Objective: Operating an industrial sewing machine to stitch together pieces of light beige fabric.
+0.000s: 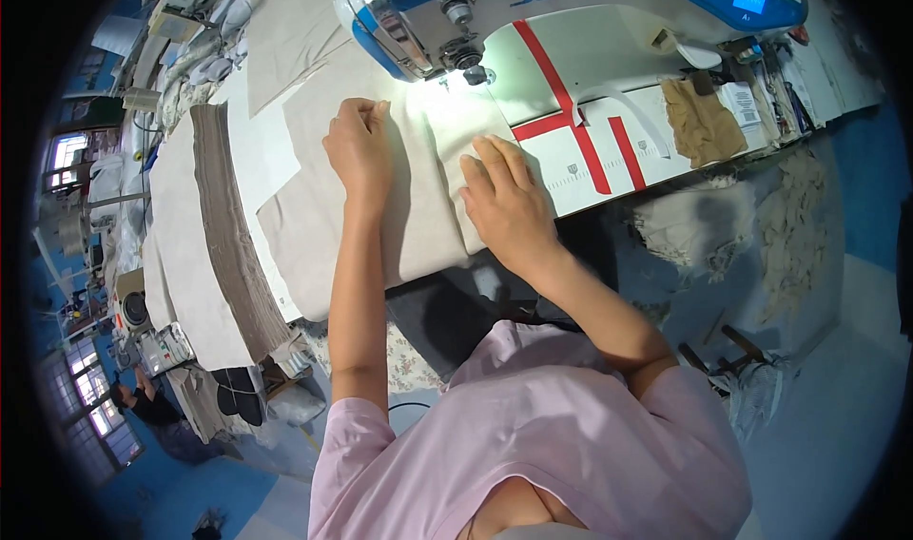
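Note:
A pale beige cloth [414,198] lies on the sewing machine's bed, with a fold or seam running lengthwise. My left hand [359,155] is closed on the cloth, thumb and fingers pinched together near the lit needle area. On the cloth's right part rests my right hand [506,200], palm down, its fingers stretched out and slightly bent. Above both hands stands the blue and white sewing machine [571,8]. Its needle and presser foot are mostly hidden behind the machine head.
Left of the cloth lies a thick stack of cut fabric [223,226]. Red tape strips [594,155] mark the white table to the right. A crumpled brown piece [702,120] sits beyond them. Fabric scraps [704,226] hang below the table edge. Another person [157,412] is far left.

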